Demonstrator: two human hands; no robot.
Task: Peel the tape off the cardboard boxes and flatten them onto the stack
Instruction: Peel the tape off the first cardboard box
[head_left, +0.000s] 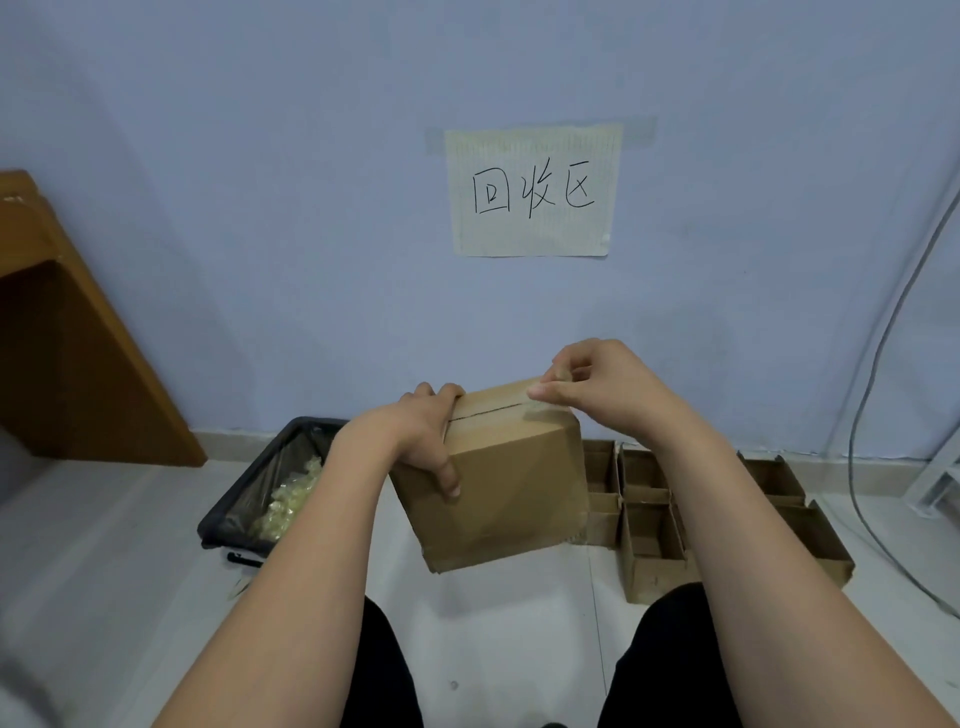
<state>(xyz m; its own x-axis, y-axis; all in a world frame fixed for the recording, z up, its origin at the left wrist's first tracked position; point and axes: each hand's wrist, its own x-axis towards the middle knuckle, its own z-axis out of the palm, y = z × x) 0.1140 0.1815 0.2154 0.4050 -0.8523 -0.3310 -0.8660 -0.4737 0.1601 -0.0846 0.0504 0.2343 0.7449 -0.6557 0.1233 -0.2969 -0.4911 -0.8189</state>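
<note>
Bare floor (498, 613) between the knees, directly under the held cardboard box (498, 483), gives open room to lower a hand. Left side: black-lined bin (244, 499) w/ crumpled tape stands in the way near the wall, wooden desk (78, 338) beyond it. Right side: open cardboard boxes (654, 509) sit in rows on the floor, blocking that side; cable (862, 415) hangs down further right. Wall space above the box is unobstructed up to the paper sign (532, 192).

Brown box (501, 483); blue wall (260, 182); black bin (228, 512).
</note>
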